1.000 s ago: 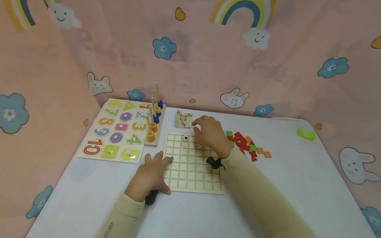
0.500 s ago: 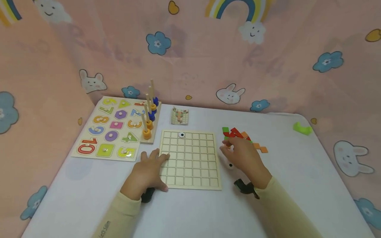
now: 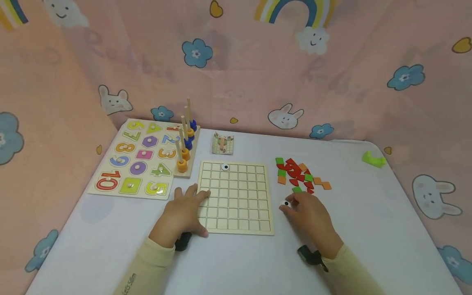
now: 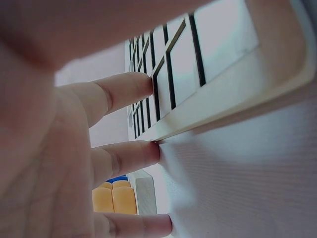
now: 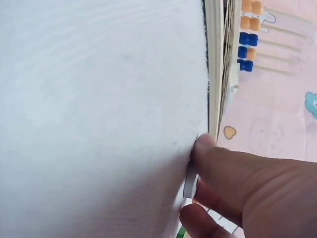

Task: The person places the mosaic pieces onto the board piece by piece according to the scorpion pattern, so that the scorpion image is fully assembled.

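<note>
White eye tile (image 3: 285, 203) pinched at tip of right grip (image 3: 311, 215), beside grid board (image 3: 239, 203); left grip (image 3: 181, 214) spread, touching board.

Downward head view, wrist close-ups, board (image 3: 236, 198) shared

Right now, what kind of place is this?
Probably a children's play or learning corner, though I can't see the whole room. There's a wooden number puzzle and a grid board on a white table, with a pink bunny-patterned backdrop behind.
</note>
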`<act>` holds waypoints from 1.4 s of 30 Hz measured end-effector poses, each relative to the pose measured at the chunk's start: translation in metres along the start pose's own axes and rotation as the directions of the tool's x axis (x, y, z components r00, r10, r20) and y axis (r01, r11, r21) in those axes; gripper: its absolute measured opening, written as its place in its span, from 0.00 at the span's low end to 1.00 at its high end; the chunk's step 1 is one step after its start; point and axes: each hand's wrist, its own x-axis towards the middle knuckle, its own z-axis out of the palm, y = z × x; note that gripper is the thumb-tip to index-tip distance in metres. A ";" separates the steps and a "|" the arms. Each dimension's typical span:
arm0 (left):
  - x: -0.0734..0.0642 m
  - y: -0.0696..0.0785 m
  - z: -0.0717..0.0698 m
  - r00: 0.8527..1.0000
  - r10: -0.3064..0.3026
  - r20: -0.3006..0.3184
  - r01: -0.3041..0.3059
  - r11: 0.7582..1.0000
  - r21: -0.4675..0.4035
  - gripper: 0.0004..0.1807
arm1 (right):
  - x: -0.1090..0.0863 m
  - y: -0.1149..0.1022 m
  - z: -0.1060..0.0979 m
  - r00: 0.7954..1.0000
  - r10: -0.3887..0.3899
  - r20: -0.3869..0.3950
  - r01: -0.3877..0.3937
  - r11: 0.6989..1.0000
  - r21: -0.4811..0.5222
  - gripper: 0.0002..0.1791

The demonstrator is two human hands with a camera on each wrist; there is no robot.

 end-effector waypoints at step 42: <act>0.002 -0.002 0.004 1.000 0.001 -0.020 0.000 1.000 0.008 0.61 | 0.119 -0.105 0.002 0.918 -0.388 0.084 0.394 0.917 -0.063 0.10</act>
